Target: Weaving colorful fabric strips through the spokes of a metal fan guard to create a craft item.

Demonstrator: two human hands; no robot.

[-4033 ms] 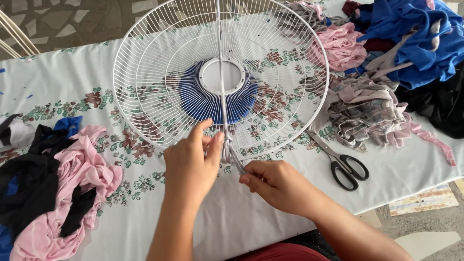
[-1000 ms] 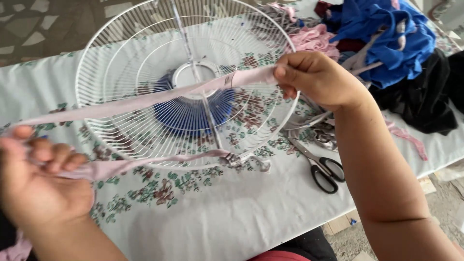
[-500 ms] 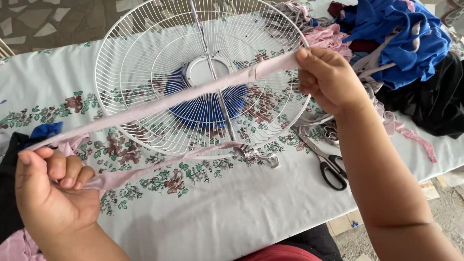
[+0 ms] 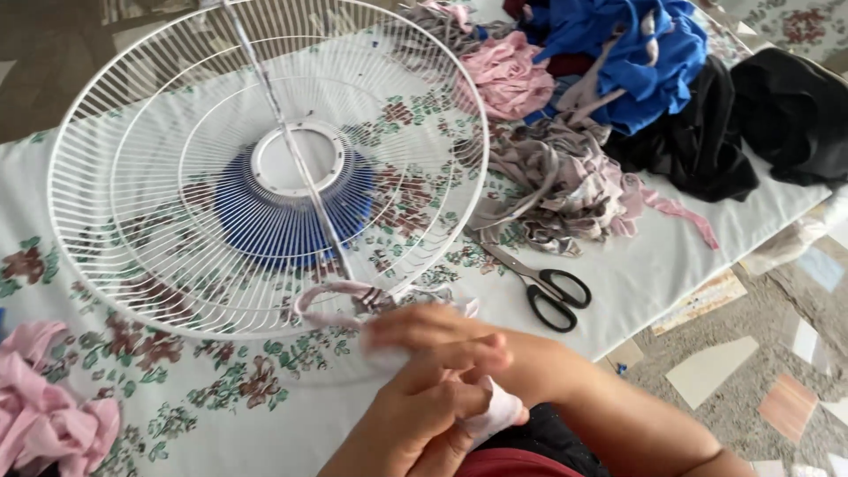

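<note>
Half a second ago the hands stretched the pale pink fabric strip (image 4: 353,305) wide across the round white wire fan guard (image 4: 265,168); now both have met at its near rim. The left hand (image 4: 424,415) and right hand (image 4: 442,340) close on the strip's end. One guard, one pair of black-handled scissors (image 4: 539,283), blades pointing upper left.

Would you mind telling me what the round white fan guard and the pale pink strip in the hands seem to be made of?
The round white fan guard looks like thin metal wire with a smooth white coating: fine, evenly spaced spokes and rings, though plastic cannot be ruled out. The pale pink strip seems soft knit fabric; it curls and bunches limply where the left hand and right hand grip it.
</note>
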